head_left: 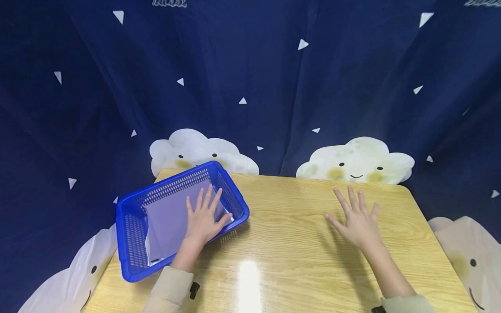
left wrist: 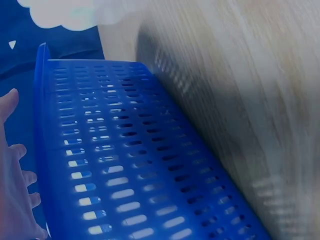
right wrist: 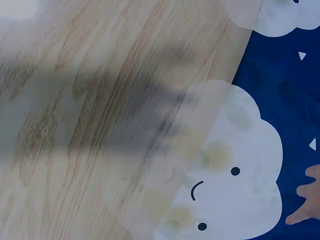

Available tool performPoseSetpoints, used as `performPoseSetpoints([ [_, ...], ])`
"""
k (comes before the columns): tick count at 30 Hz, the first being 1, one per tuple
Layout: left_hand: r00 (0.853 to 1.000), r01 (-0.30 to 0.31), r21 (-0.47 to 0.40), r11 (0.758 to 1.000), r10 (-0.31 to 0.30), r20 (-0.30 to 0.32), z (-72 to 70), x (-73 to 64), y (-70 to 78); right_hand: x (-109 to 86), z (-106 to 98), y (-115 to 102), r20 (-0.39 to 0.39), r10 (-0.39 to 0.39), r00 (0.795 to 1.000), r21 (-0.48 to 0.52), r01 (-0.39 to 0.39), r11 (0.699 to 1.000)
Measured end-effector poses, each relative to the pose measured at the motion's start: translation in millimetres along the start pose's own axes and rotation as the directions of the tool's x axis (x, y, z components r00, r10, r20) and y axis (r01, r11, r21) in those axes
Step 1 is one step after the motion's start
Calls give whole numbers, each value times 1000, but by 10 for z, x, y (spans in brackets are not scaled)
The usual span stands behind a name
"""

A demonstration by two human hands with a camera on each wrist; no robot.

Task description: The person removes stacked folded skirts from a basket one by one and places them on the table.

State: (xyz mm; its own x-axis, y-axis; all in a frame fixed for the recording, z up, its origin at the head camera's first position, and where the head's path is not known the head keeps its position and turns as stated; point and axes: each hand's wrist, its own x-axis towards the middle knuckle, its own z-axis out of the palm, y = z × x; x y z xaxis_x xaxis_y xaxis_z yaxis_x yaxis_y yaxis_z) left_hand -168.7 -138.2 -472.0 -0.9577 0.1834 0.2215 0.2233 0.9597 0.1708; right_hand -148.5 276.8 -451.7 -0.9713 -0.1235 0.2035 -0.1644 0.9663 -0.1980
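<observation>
A blue plastic basket (head_left: pixel 129 243) with slotted walls stands at the left of the wooden table. Inside it lies a flat greyish-purple sheet (head_left: pixel 168 217) with white edges showing beneath. My left hand (head_left: pixel 201 219) hovers over the basket's near right side, fingers spread, holding nothing. In the left wrist view, that hand (left wrist: pixel 17 185) appears beside the rim of the slotted basket wall (left wrist: pixel 115 150). My right hand (head_left: pixel 358 224) is spread above the right part of the table, its shadow falling on the wood. Only part of the right hand (right wrist: pixel 307 197) shows in the right wrist view.
The light wooden table (head_left: pixel 289 243) has rounded far corners and a bright glare spot near its front. Behind and beside it hangs a dark blue curtain (head_left: pixel 274 65) with white triangles and smiling clouds (head_left: pixel 356 161).
</observation>
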Motion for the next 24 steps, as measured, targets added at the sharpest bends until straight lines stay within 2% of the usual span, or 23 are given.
performPoseSetpoints([
  [10,997,24,-38,999,-27,-69,29,-38,-98,56,115,-127,-57,-48,997,-9,48,999],
  [24,988,76,-109,991,-90,-125,34,-105,-222,193,308,-399,-112,-80,990,78,89,993],
])
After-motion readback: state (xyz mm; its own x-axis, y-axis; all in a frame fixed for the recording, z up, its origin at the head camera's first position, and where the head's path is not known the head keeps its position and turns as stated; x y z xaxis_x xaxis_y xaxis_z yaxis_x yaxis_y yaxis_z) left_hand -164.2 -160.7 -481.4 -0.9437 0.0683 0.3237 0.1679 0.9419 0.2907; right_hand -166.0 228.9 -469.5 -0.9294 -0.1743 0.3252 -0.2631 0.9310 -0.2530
